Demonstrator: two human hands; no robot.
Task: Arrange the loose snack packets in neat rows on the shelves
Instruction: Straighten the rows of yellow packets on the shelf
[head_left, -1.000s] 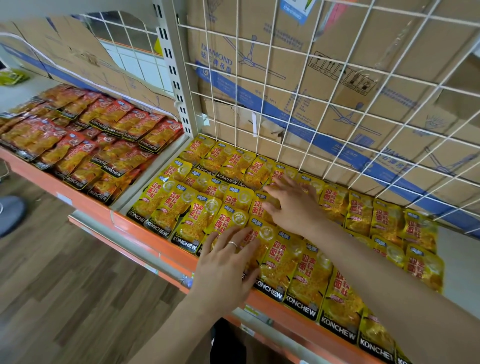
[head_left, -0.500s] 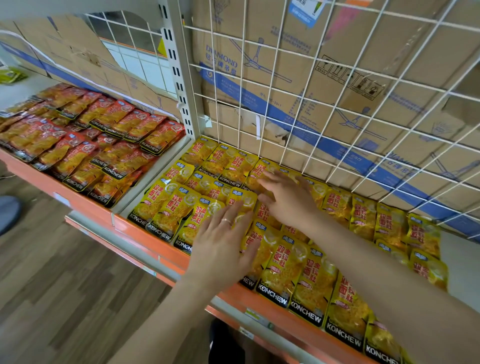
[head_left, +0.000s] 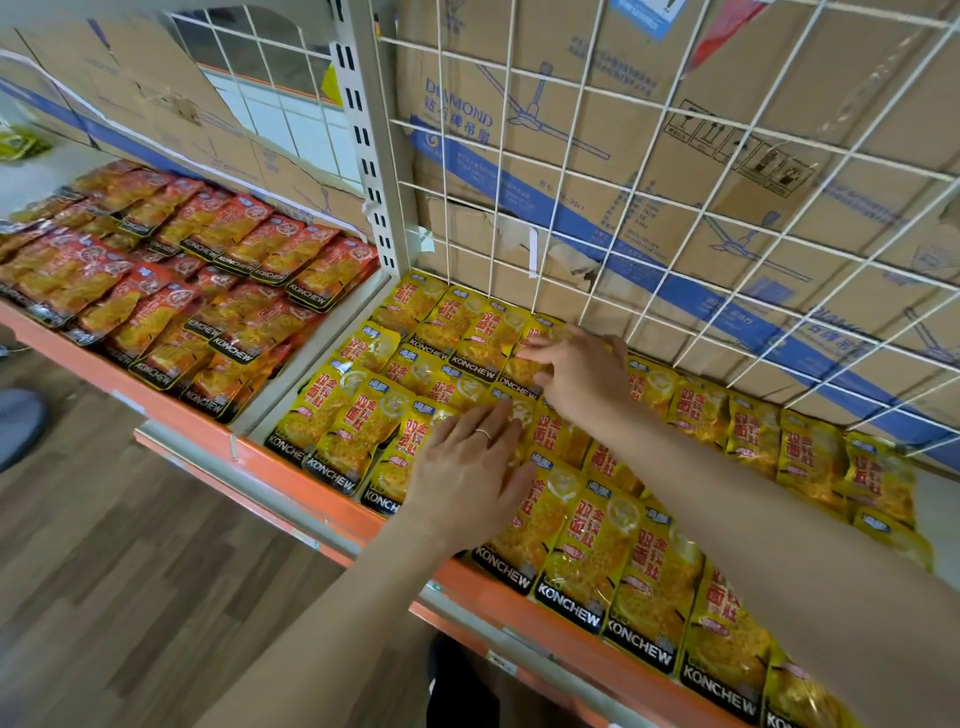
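Under flat, wide left grip (head_left: 467, 470), yellow packets (head_left: 587, 551); back-row packet (head_left: 521, 370) pinched by right grip (head_left: 584, 376).

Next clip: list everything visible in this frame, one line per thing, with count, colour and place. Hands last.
yellow snack packets: many, yellow, overlapping rows in the right shelf bay
red snack packets: many, red-orange, rows in the left bay
shelf: one, orange front edge, under both bays
upright post: one, cream, slotted, between the bays
wire grid: white, behind the packets
cardboard boxes: several, brown with blue print, behind the grid
floor: brown wood, lower left
ring: one, silver, on a left finger
left hand: flat on the yellow packets, middle rows
right hand: fingertips on a back-row yellow packet; whether it pinches is unclear
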